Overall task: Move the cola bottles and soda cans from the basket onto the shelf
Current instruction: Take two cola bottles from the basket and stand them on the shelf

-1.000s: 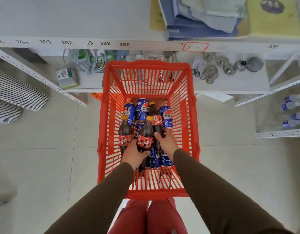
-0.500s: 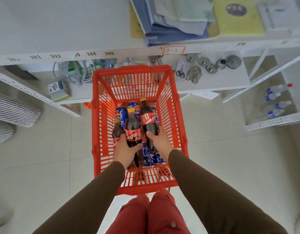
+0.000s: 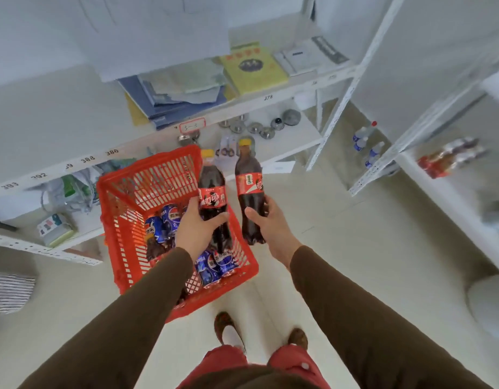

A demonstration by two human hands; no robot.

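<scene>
My left hand [image 3: 196, 230] grips a cola bottle [image 3: 212, 189] with a yellow cap and red label, held upright above the red basket [image 3: 124, 220]. My right hand [image 3: 268, 223] grips a second cola bottle [image 3: 249, 181], upright, just right of the basket over the floor. Inside the basket lie several blue soda cans [image 3: 161, 224] and one more dark cola bottle [image 3: 154, 248], partly hidden by my left arm. A white shelf [image 3: 450, 197] stands to the right, with blurred red-labelled bottles [image 3: 450, 160] on it.
The basket sits on a pale tiled floor. A white numbered shelf unit [image 3: 108, 161] behind it holds folded cloths, a yellow book, metal knobs and small boxes. Small water bottles [image 3: 365, 141] stand low between shelf units. My feet are below the basket.
Both hands have lifted their cola bottles up out of the basket and toward the right. The view has swung right, showing the right-hand shelf, and I now stand upright.
</scene>
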